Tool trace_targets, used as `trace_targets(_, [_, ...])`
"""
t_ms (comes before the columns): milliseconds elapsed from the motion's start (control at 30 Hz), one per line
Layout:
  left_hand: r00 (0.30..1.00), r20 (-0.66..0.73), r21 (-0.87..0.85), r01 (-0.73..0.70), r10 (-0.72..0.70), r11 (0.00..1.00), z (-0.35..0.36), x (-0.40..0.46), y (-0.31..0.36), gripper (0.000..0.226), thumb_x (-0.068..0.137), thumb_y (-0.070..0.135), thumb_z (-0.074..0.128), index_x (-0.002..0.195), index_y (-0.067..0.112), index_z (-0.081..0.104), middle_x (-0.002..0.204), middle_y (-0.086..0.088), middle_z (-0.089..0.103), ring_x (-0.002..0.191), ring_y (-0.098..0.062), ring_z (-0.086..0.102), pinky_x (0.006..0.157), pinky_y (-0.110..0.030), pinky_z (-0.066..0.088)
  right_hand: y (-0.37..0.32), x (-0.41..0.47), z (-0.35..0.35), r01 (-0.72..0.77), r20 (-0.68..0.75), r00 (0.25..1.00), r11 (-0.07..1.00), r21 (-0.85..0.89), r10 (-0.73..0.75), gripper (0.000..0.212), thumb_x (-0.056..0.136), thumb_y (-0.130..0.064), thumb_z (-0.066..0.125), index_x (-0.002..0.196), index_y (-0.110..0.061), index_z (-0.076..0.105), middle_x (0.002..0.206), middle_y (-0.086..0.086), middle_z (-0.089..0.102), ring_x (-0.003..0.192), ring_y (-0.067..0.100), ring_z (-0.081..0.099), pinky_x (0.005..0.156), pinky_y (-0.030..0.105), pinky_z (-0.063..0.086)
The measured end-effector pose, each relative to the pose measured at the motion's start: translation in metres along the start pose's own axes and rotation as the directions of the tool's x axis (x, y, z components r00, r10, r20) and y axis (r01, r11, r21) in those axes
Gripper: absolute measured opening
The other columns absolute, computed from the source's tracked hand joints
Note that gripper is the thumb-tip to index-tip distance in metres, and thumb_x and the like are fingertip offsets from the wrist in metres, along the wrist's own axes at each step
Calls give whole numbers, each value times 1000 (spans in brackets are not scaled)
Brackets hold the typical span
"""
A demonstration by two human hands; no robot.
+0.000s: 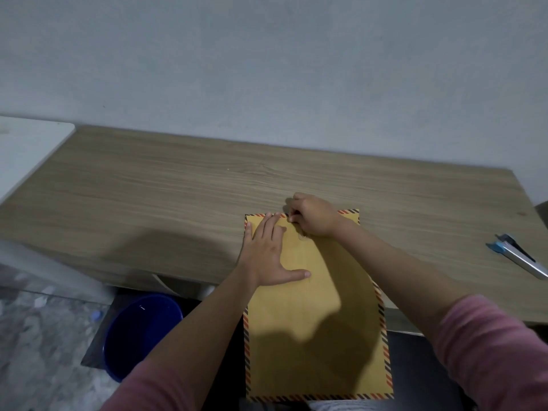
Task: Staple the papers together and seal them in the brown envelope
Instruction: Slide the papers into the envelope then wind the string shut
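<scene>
A brown envelope (314,307) with a red-and-black striped border lies on the wooden desk (166,197), its lower half hanging over the front edge. My left hand (268,253) lies flat, fingers spread, on the envelope's upper left part. At the top edge, my right hand (311,215) has its fingers pinched together by the round string clasp (303,237). Whether the fingers grip a string is too small to tell. No papers show. A blue and silver stapler (517,255) lies on the desk at the far right.
A blue bucket (139,333) stands on the floor under the desk's front edge. A white surface (26,152) adjoins the desk on the left. A grey wall runs behind the desk. My sleeves are pink.
</scene>
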State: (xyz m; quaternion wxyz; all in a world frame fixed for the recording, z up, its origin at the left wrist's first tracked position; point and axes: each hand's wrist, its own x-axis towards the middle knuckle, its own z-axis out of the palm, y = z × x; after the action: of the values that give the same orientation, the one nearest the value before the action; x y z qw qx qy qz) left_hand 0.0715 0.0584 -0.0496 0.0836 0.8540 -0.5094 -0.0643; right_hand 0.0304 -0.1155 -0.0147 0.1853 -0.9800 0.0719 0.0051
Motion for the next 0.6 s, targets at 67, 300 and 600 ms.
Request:
trace_targets(67, [1000, -14, -10, 0, 0, 1000, 0, 0, 0, 110, 57, 92, 41, 135, 15, 35, 158, -1, 9, 147, -20, 1, 114, -58, 1, 2, 3, -1, -6, 38, 999, 1000, 11, 6, 5, 87, -14, 58, 86, -10, 60, 94, 6, 56, 89, 26, 57, 67, 35, 41])
trace_targets(300, [999, -31, -10, 11, -11, 1000, 2, -1, 0, 109, 56, 91, 44, 134, 14, 35, 157, -4, 13, 147, -21, 2, 114, -58, 1, 1, 3, -3, 48, 76, 996, 999, 26, -50, 6, 86, -12, 59, 86, -6, 62, 90, 0, 52, 86, 21, 56, 66, 30, 38])
trace_targets(600, [999, -31, -2, 14, -14, 1000, 3, -1, -1, 112, 55, 92, 41, 136, 15, 34, 157, -3, 13, 147, -20, 3, 115, -57, 1, 18, -5, -6, -162, -240, 936, 922, 351, 256, 10, 81, -21, 69, 80, -11, 65, 84, 3, 60, 76, 18, 54, 69, 30, 44])
